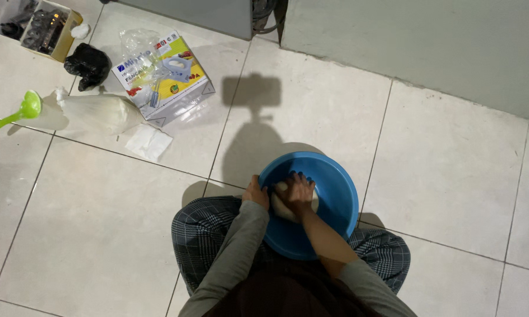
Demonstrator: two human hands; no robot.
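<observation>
Your right hand (pixel 296 194) lies palm-down on the pale lump of dough (pixel 283 206), its fingers spread a little and curled over the top of it, pressing in. Your left hand (pixel 256 192) rests at the near-left edge of the blue plastic basin (pixel 335 182); its fingers hook over the rim, though you cannot tell how tightly they close there. The dough sits inside the basin, toward its left half, mostly covered by your right hand. The basin stands on the white tiled floor (pixel 440 164), just in front of your knees in their checked trousers (pixel 200 235), with your grey sleeves (pixel 235 252) reaching down to it. Well apart, up and to the left on the tiles, lies a cardboard box picturing a hand mixer (pixel 164 73), a crumpled clear wrapper draped over it. Beside the box are a filled white plastic bag (pixel 100 111), a folded white tissue (pixel 150 142), a black plastic bag (pixel 88 64) and a green ladle (pixel 12 115). A small open carton of dark items (pixel 47 26) stands in the far corner.
</observation>
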